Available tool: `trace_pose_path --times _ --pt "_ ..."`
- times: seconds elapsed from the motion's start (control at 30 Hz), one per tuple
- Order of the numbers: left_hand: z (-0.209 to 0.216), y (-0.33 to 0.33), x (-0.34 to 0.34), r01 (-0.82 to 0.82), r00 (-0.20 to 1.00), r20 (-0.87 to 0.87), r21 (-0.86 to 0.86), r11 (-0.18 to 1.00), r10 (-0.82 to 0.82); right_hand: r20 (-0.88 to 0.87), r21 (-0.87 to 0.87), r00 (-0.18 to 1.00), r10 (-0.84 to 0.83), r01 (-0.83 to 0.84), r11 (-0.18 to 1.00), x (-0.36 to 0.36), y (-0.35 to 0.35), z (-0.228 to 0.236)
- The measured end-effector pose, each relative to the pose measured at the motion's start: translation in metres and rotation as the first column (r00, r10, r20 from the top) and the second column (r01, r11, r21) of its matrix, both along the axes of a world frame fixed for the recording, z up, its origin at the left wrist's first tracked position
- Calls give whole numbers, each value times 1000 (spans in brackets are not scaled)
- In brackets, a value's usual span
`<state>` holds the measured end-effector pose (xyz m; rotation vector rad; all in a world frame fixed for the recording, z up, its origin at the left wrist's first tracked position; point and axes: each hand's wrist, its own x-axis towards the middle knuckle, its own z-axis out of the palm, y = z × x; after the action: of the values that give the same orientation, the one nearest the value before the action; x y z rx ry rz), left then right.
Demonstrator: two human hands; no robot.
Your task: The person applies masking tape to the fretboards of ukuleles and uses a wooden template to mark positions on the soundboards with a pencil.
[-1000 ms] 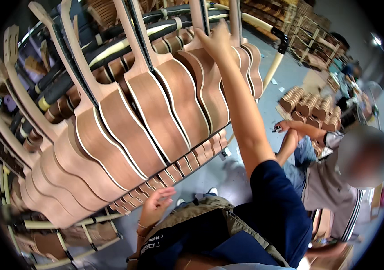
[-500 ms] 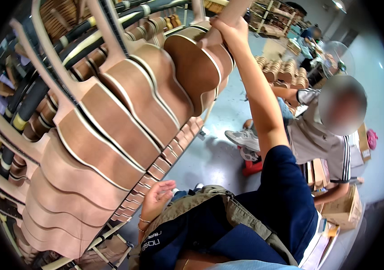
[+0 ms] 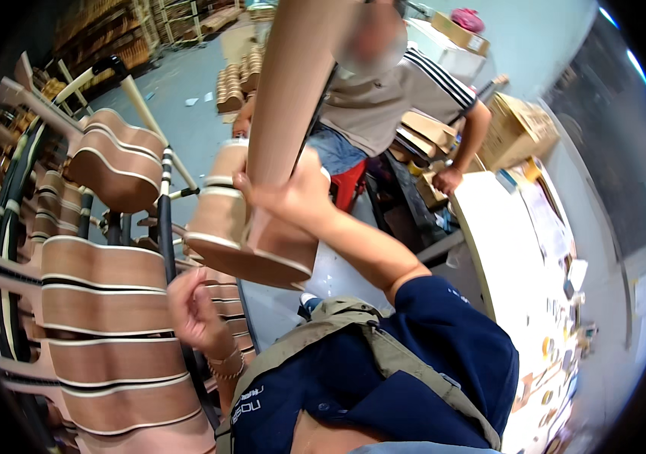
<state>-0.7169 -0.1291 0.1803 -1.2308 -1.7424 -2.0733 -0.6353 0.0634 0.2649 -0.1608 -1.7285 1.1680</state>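
Note:
My right hand [image 3: 292, 193] is wrapped round the neck of an unfinished wooden guitar [image 3: 251, 263]. Its small brown body hangs below and beyond the hand, while the pale neck rises close in front of me and covers part of the view. My left hand [image 3: 196, 312] is empty, fingers loosely bent, just left of the guitar body and apart from it. Beside that hand, several similar guitars [image 3: 107, 303] with pale edging lie in a row on a rack. Another guitar [image 3: 122, 170] sits farther back there.
A rack of padded tubes [image 3: 165, 219] runs along the left. Ahead, a person in a grey shirt [image 3: 383, 94] sits close to the guitar. A white worktable [image 3: 489, 250] with small items stands at the right, and a cardboard box [image 3: 519, 132] sits behind it. More wooden parts are stacked at the back.
My view has swung right. The guitar in my right hand has come away from the racked row and nearer to me, its neck now upright. My left hand has risen beside its body.

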Motion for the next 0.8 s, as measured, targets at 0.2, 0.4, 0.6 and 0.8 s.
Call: trace_pose_path --times 0.2,0.4,0.6,0.8 --pt "-9 86 66 462 880 54 -336 821 -473 160 168 867 -472 447 879 60 -41 -122" --pt "-47 111 150 731 681 199 -238 639 -705 391 200 715 -579 549 812 171 -59 -172" --pt "-26 122 279 986 132 200 -125 108 -971 476 283 439 -762 743 606 321 -92 -162" --pt "4 140 400 897 -349 250 -190 -399 -903 439 190 257 -861 910 369 452 -132 -134"
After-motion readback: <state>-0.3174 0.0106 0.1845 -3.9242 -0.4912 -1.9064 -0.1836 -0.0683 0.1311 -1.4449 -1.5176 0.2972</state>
